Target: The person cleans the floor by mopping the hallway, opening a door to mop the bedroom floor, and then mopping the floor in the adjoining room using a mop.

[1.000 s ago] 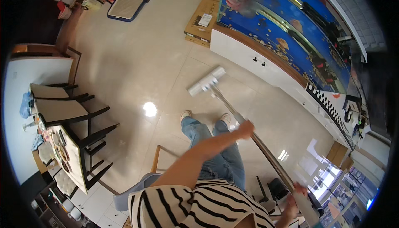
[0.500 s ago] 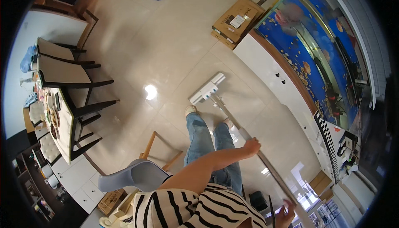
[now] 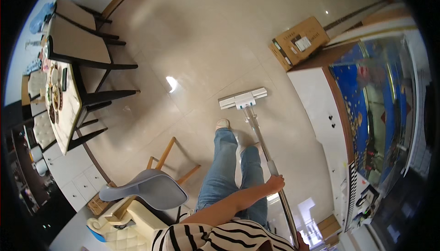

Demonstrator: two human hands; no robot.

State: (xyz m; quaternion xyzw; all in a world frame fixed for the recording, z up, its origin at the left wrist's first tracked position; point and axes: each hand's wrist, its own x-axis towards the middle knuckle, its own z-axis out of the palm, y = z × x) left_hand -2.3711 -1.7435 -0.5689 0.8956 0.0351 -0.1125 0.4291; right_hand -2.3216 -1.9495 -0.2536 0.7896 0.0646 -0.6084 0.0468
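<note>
A mop with a wide white head (image 3: 243,99) stands on the tiled floor, a little ahead of my feet. Its silvery pole (image 3: 262,141) slants back toward me on the right. My left hand (image 3: 275,184), its arm reaching across my body, is closed round the pole just below a grey sleeve. Farther down, close to the picture's lower edge, my right hand (image 3: 302,242) grips the pole's upper end; part of that hand is cut off.
To the right runs a white cabinet (image 3: 311,109) bearing a fish tank (image 3: 366,113), with a cardboard box (image 3: 300,42) at its far end. A grey chair (image 3: 153,189) with wooden legs stands close on my left. Beyond it are a dining table (image 3: 68,118) and dark-framed chairs (image 3: 80,38).
The mop head has swung round to lie more crosswise and shifted right. The view has turned and moved too. My left hand keeps its hold; my right hand sits lower in the picture.
</note>
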